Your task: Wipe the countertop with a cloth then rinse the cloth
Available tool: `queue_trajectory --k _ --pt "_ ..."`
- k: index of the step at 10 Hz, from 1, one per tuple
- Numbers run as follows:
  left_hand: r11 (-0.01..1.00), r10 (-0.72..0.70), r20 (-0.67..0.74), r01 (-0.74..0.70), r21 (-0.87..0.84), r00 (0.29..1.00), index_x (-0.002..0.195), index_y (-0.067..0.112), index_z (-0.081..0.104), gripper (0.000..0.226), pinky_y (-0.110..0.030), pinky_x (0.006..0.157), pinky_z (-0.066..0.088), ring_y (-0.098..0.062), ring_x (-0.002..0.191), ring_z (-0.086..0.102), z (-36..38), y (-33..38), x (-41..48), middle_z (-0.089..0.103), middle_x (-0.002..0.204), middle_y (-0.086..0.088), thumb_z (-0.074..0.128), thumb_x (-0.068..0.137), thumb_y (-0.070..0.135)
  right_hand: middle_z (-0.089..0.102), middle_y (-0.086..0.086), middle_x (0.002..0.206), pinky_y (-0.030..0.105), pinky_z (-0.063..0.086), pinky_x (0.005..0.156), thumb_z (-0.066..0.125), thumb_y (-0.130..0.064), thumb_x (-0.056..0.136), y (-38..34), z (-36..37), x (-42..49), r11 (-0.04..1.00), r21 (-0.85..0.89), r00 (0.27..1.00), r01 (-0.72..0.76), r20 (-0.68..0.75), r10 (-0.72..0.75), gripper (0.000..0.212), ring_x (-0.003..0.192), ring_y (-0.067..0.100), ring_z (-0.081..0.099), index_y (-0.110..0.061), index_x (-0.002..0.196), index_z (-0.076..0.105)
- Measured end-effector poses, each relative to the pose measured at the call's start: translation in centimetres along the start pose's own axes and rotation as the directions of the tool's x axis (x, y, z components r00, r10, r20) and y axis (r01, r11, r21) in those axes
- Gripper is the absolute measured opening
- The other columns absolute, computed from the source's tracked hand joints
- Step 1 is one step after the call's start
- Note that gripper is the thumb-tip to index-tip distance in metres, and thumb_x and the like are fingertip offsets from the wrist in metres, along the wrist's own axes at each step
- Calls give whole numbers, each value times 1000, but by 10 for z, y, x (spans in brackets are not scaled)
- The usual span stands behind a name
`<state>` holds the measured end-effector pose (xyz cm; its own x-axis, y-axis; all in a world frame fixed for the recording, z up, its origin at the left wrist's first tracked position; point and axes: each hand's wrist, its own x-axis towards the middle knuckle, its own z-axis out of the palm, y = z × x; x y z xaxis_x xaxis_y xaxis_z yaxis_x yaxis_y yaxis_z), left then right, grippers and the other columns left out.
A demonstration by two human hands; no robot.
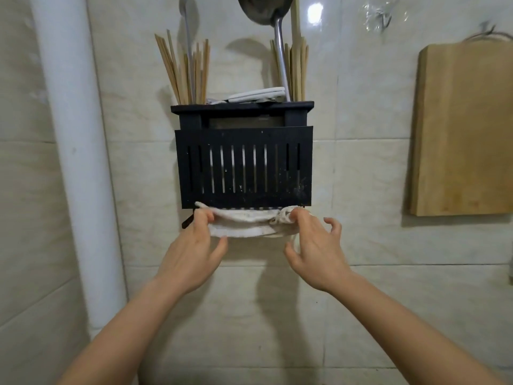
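I log the cloth (244, 225) bunched just under the black rack (244, 168), with the left hand (191, 251) and right hand (316, 248) each pinching one end, the right's spare fingers spread. Risk, in my judgement: a snagged pull jolts the rack and tips the chopsticks (188, 70). No legible labels or writing.

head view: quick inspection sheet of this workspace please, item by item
surface: countertop not in view; tiled wall fills the frame
job's things: white cloth hangs bunched under the black rack
clutter: chopsticks and ladle stand in the rack
hands: left hand pinches the cloth's left end; right hand touches its right end, grip unclear
cables: nothing seen
surroundings: white pipe on the left, wooden cutting board hanging on the right
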<state>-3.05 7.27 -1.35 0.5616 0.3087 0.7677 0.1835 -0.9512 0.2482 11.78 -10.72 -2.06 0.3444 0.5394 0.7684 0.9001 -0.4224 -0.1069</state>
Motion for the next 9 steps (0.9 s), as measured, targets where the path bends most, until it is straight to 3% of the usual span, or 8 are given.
queue_trajectory --k 1,2,3,4,6,7,8,9 --pt "986 110 93 -121 119 990 119 18 39 36 -26 90 36 -18 105 53 2 -9 2 54 114 3 52 90 36 46 -8 124 44 10 107 49 -27 88 6 -3 6 990 -137 993 28 120 -11 38 126 13 37 -22 123 37" --pt "965 105 194 -148 218 975 134 27 30 50 -37 114 14 -12 126 41 3 -19 13 47 133 7 44 90 46 39 -9 140 46 8 110 50 -31 90 10 -5 17 990 -137 973 -15 225 46 54 135 11 28 -24 140 32" --pt "975 -17 285 -48 218 958 135 30 34 47 -42 114 16 -14 130 38 2 -25 33 46 139 6 41 93 50 43 -8 138 49 12 108 53 -33 88 12 -6 35 993 -74 941 -90 321 109 54 133 12 29 -29 139 37" --pt "987 -89 354 35 155 931 136 31 39 49 -40 105 31 -20 126 35 2 -31 41 48 136 2 45 92 50 45 -7 133 45 12 107 54 -34 87 20 -5 41 989 -3 936 -145 323 139 53 131 13 30 -31 138 42" --pt "999 -31 311 17 50 950 142 31 33 59 -29 106 28 -14 131 24 2 -35 26 37 140 1 57 89 34 34 -9 132 29 9 96 63 -38 82 31 3 24 991 85 973 -100 218 80 64 127 10 18 -36 141 39" --pt "997 -60 322 43 58 945 145 27 29 64 -27 107 24 -14 134 20 0 -37 23 31 145 -1 58 89 29 38 -12 123 30 13 101 66 -35 82 31 -4 30 959 197 942 -204 305 138 57 127 9 23 -36 137 47" --pt "995 -88 298 68 77 950 147 22 28 65 -30 109 24 -17 137 20 1 -39 22 30 148 -3 57 89 31 61 -12 112 28 34 103 67 -24 80 30 -16 34 778 521 927 -351 314 208 31 116 6 50 -27 111 70" --pt "990 -124 289 99 103 949 148 19 25 67 -31 111 23 -17 139 19 3 -38 21 28 151 -3 55 90 33 74 -4 89 8 42 75 65 -12 84 31 -33 34 563 719 899 -407 206 387 13 87 -3 63 -17 84 77"
